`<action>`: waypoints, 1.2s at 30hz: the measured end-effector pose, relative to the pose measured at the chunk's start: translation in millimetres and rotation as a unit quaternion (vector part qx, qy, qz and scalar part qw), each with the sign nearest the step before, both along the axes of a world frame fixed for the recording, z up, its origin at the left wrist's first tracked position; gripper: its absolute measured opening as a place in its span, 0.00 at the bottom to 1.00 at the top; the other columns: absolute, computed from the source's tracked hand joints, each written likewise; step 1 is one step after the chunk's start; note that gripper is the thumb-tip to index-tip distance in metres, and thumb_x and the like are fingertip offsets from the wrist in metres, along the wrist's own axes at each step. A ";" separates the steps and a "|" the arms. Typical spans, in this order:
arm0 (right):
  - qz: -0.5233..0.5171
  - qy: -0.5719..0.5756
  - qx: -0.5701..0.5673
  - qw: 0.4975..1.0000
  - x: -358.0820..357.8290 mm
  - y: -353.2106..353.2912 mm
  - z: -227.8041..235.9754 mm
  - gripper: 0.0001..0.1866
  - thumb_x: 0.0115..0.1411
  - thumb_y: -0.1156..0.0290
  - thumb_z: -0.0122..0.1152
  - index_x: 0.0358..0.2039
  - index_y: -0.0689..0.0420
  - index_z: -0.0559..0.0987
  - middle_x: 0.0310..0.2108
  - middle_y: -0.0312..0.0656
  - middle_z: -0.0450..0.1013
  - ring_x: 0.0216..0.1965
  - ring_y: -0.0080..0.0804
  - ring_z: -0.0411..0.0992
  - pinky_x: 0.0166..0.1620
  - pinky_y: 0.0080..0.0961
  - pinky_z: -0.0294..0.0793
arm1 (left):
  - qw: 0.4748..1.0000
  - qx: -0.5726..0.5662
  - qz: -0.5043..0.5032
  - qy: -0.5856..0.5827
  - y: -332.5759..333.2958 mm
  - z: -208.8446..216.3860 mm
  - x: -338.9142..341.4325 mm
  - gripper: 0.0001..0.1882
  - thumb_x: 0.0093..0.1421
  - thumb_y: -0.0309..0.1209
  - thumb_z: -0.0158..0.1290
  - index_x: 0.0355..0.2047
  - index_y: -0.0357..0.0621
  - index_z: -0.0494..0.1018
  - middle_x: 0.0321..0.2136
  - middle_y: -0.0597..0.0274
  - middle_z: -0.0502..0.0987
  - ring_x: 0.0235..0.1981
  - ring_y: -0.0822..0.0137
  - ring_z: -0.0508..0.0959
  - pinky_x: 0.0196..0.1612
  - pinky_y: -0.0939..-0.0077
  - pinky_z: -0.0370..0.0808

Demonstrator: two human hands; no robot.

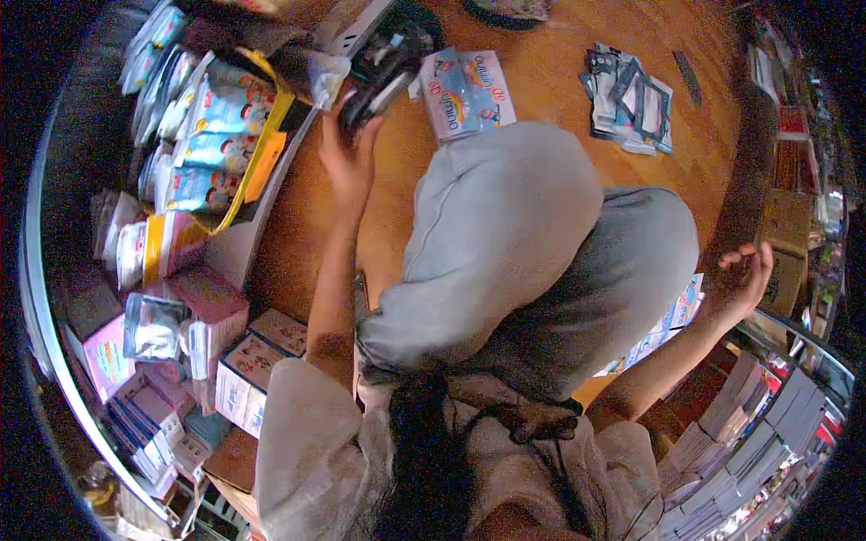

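Note:
My left hand (350, 164) reaches forward beside my raised knee. Its thumb and fingers are around the near end of a dark object with a pale strip (383, 99), whose kind I cannot make out. Just right of it, a white box with blue and red print (467, 95) lies on the wooden floor. My right hand (747, 281) is out at the far right, beside brown cartons (783, 221) on a shelf. Its fingers are apart and loosely bent, with nothing seen in them. Below that forearm, part of a white and blue printed package (663, 329) shows beside my leg.
At the left, a yellow-edged display box (262, 158) holds blue packets, with stacked boxes (212, 316) nearer me. Flat packets (631, 99) and a dark strip (687, 77) lie on the floor ahead. Stacks of booklets or cards (749, 442) fill the lower right.

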State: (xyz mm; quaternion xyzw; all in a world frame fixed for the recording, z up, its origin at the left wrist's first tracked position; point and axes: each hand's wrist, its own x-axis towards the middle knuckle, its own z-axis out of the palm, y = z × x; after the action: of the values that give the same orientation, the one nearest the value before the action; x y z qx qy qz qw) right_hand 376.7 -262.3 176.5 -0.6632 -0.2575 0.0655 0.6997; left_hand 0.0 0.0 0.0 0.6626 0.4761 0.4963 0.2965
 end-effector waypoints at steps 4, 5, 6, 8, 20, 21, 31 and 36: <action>-0.018 0.080 -0.071 0.994 36.3 17.4 -51.0 0.15 0.58 0.68 0.47 0.44 0.58 0.68 0.25 0.38 0.68 0.21 0.24 0.65 0.26 0.19 0.66 | 0.978 -0.168 -0.109 0.064 -38.1 -55.9 -36.2 0.19 0.55 0.31 0.52 0.45 0.36 0.63 0.36 0.51 0.72 0.37 0.59 0.72 0.41 0.71 0.70; -0.036 0.083 -0.090 0.992 36.0 22.9 -50.3 0.14 0.58 0.68 0.47 0.44 0.58 0.68 0.24 0.39 0.68 0.20 0.25 0.65 0.26 0.19 0.66 | 0.950 -0.268 -0.067 0.143 -60.7 -183.8 -87.4 0.19 0.57 0.33 0.51 0.45 0.35 0.63 0.37 0.47 0.71 0.39 0.53 0.72 0.43 0.69 0.68; -0.015 0.097 -0.104 0.990 56.2 24.7 -71.5 0.15 0.58 0.67 0.48 0.44 0.58 0.68 0.23 0.39 0.68 0.19 0.26 0.66 0.26 0.20 0.67 | 0.930 -0.319 -0.059 0.173 -75.6 -201.0 -86.2 0.20 0.57 0.35 0.49 0.47 0.36 0.62 0.39 0.45 0.70 0.41 0.51 0.70 0.45 0.67 0.67; 0.060 0.111 -0.145 0.981 62.6 57.1 -103.9 0.14 0.59 0.69 0.47 0.46 0.59 0.68 0.26 0.39 0.66 0.22 0.25 0.66 0.25 0.18 0.66 | 0.905 -0.371 -0.023 0.207 -86.7 -206.1 -87.7 0.21 0.58 0.37 0.48 0.48 0.37 0.62 0.41 0.44 0.69 0.43 0.49 0.69 0.47 0.66 0.66; 0.523 -0.272 -0.296 0.751 -17.5 251.5 -238.4 0.34 0.49 0.54 0.60 0.53 0.54 0.62 0.52 0.54 0.59 0.54 0.46 0.60 0.53 0.46 0.58 | 0.944 -0.282 -0.045 0.164 52.3 -74.5 110.3 0.42 0.50 0.45 0.55 0.56 0.31 0.50 0.52 0.36 0.57 0.54 0.47 0.60 0.54 0.63 0.61; 0.525 -0.265 -0.296 0.752 -33.7 254.6 -246.4 0.34 0.49 0.54 0.60 0.53 0.54 0.62 0.52 0.54 0.59 0.54 0.46 0.60 0.53 0.46 0.58 | 0.942 -0.286 -0.044 0.170 57.2 -64.8 130.4 0.42 0.50 0.45 0.55 0.56 0.31 0.50 0.52 0.36 0.57 0.54 0.47 0.60 0.54 0.63 0.61; 0.403 -0.392 -0.277 0.779 -18.5 231.1 -319.9 0.42 0.45 0.50 0.61 0.58 0.53 0.57 0.61 0.51 0.46 0.62 0.46 0.45 0.59 0.50 0.46 | 0.816 -0.547 -0.007 -0.186 70.1 -77.2 125.8 0.28 0.49 0.33 0.49 0.50 0.37 0.58 0.44 0.54 0.67 0.44 0.58 0.68 0.47 0.68 0.67; 0.434 -0.471 -0.305 0.705 36.7 222.8 -322.5 0.38 0.44 0.58 0.65 0.56 0.47 0.62 0.61 0.45 0.47 0.60 0.49 0.50 0.59 0.44 0.51 | 0.741 -0.636 -0.043 -0.211 44.1 -117.9 103.4 0.34 0.46 0.25 0.46 0.55 0.46 0.50 0.28 0.64 0.64 0.21 0.72 0.67 0.16 0.84 0.68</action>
State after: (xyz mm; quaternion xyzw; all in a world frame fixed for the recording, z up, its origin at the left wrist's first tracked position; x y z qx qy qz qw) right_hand 413.3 -39.5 -146.0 -0.6001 -0.7788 0.1163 0.1409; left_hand 103.4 44.1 -117.9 0.2184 0.5771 0.1923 0.7631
